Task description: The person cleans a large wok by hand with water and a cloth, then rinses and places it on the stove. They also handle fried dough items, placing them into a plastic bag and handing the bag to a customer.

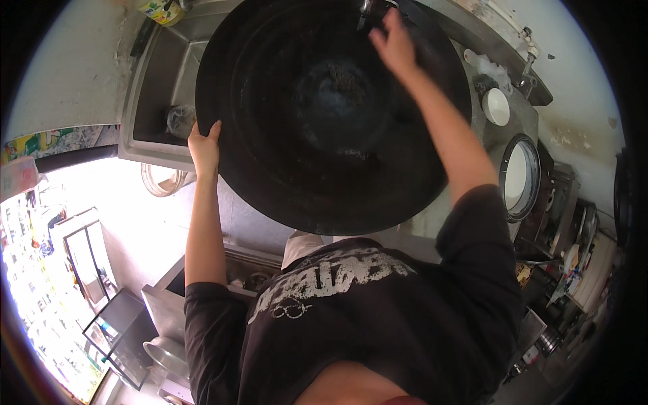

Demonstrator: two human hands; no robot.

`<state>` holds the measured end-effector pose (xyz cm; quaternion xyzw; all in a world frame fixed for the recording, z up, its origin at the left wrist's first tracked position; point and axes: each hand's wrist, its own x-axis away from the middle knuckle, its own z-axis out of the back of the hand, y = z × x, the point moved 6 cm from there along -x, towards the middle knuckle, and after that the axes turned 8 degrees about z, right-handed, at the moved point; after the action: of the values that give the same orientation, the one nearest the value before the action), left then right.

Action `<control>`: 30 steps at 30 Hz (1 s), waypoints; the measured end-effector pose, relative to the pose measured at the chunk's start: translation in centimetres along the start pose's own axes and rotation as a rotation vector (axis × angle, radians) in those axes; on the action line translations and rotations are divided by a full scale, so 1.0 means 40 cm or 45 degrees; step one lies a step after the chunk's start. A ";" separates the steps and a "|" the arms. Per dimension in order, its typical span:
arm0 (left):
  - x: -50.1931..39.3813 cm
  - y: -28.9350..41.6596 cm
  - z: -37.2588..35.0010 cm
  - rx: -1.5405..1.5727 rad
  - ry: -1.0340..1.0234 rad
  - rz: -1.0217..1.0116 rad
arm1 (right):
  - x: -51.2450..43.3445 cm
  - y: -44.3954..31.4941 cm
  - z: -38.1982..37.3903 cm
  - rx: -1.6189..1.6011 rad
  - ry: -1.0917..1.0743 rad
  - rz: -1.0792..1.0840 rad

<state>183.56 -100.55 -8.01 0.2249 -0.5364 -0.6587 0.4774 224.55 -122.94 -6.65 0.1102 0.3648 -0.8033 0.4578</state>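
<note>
A very large black wok [283,167] fills the space before me, resting over the sink and the counter. My left hand [205,144] grips its left rim, with the thumb over the edge. Near the far rim, my right hand [397,48] is blurred, with its fingers apart and nothing visible in them. Just beyond those fingers is a metal faucet [369,7]; whether they touch it I cannot tell. A wet, shiny patch lies in the wok's middle, with a dark rough spot that could be residue or a reflection.
Left of the wok is a stainless steel sink [157,91] with a clear plastic bag [180,120]. To the right are a white bowl [496,107], a dark scouring pad [485,83] and a round dark-rimmed pot [519,177]. A metal basin [167,354] sits lower left.
</note>
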 end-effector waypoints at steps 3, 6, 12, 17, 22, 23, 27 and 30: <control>0.010 0.019 0.000 -0.045 0.020 -0.004 | 0.207 -0.113 -0.206 0.140 -0.465 0.333; 0.014 0.020 -0.005 0.047 -0.024 0.067 | 0.306 -0.143 -0.271 0.243 -0.644 0.503; 0.006 0.019 0.000 -0.074 0.019 0.012 | 0.155 0.017 -0.226 0.562 -0.378 0.577; 0.006 0.002 -0.004 0.019 0.007 0.178 | 0.268 -0.155 -0.339 0.312 -0.341 0.467; 0.010 0.026 -0.010 0.015 0.011 0.119 | 0.344 -0.348 -0.369 -0.081 -0.645 0.637; 0.011 0.023 -0.009 0.017 0.011 0.164 | 0.317 -0.343 -0.375 -0.069 -0.677 0.712; 0.011 0.017 -0.004 0.081 0.003 0.166 | 0.107 -0.125 -0.375 0.354 -0.348 0.783; 0.012 0.009 -0.002 0.120 -0.017 0.188 | 0.148 0.001 -0.294 0.426 -0.362 0.684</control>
<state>183.57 -100.99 -7.59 0.2023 -0.5851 -0.5972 0.5100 219.45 -118.75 -18.04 0.1628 0.1184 -0.7100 0.6749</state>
